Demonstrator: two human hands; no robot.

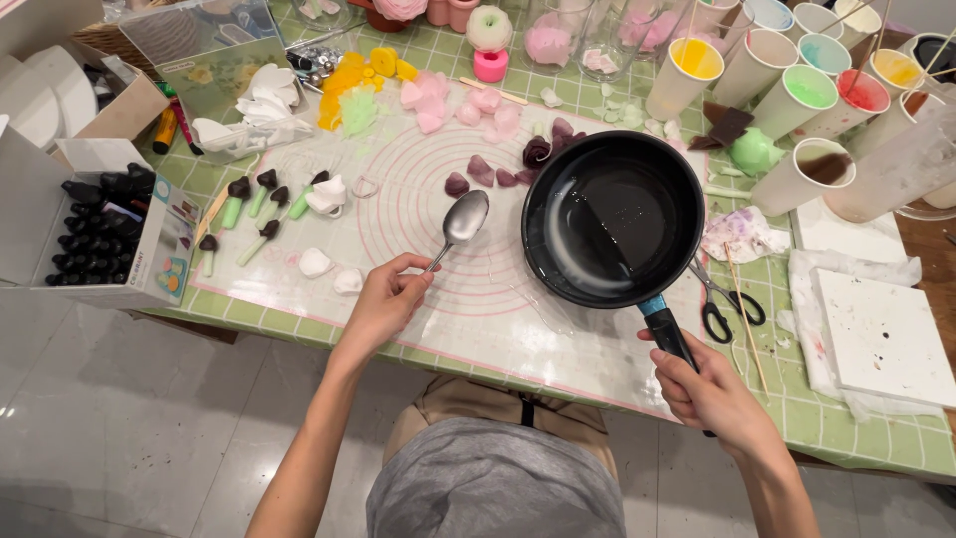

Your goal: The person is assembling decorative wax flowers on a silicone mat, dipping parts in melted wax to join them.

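My right hand (709,391) grips the dark handle of a black frying pan (609,217), which hangs over the white silicone mat (468,299). A thin pool of clear liquid lies in the pan's bottom. My left hand (386,299) holds a metal spoon (460,223) by its handle, bowl pointing up and away, just left of the pan. Dark purple wax petals (483,171) and a small dark rose (537,151) lie on the mat beyond the spoon.
Paper cups of coloured liquid (797,100) crowd the back right. Scissors (725,297) and a wooden stick lie right of the pan, white slabs (881,337) farther right. Pink, yellow, white petals (438,100) and green-stemmed pieces (249,204) sit left. A box of dark bottles (105,234) overhangs the left edge.
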